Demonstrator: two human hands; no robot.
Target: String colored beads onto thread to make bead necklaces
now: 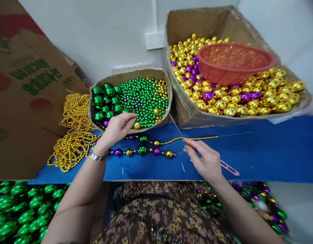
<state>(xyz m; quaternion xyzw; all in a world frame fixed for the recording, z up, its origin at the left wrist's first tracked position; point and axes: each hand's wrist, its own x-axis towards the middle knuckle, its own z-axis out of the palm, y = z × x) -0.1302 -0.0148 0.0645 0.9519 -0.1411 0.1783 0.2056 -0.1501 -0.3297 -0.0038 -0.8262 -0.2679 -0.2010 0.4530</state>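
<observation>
My left hand point(118, 128) hovers over the near edge of a small carton point(169, 105) filled with green, gold and purple beads. Its fingers are pinched together, and whatever lies between the tips is too small to make out. Between thumb and forefinger, my right hand point(204, 161) grips a thin, straight needle point(176, 125) that slants up and left towards the carton. Below the carton lie two rows of threaded purple, green and gold beads point(142, 149). A strand of tiny gold beads point(202, 138) runs right from the upper row and ends in a thin thread.
A large carton point(181, 113) of gold and purple beads, with a red basket point(222, 73) on top, stands at back right. Gold bead strands point(70, 149) pile up at left beside a brown box point(24, 118). A pink tool point(230, 167) lies on the blue table point(280, 152).
</observation>
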